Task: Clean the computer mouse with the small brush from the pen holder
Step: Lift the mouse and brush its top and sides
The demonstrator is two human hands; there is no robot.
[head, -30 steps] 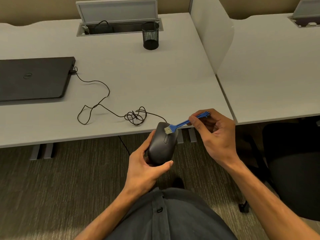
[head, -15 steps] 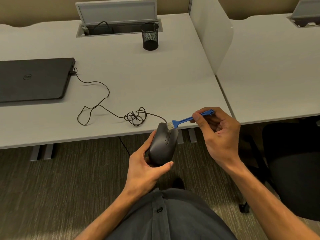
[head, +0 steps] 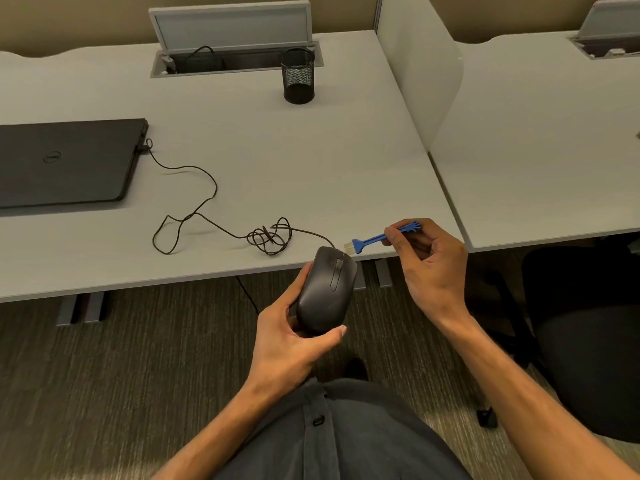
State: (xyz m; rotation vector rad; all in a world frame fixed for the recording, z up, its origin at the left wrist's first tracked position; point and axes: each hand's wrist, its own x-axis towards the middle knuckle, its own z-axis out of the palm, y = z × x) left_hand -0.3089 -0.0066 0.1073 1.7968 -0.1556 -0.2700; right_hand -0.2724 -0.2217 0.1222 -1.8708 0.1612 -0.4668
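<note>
Brush (head: 372,239) lies crosswise (bristles left), above mouse (head: 327,289).

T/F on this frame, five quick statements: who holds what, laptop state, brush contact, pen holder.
1. The left hand holds the mouse. True.
2. The right hand holds the blue brush. True.
3. The laptop is open. False: its lid is shut.
4. The bristles press on the mouse's scroll wheel. False: they sit just off the mouse's front end.
5. The pen holder lies tipped over. False: it stands upright on the desk.
</note>
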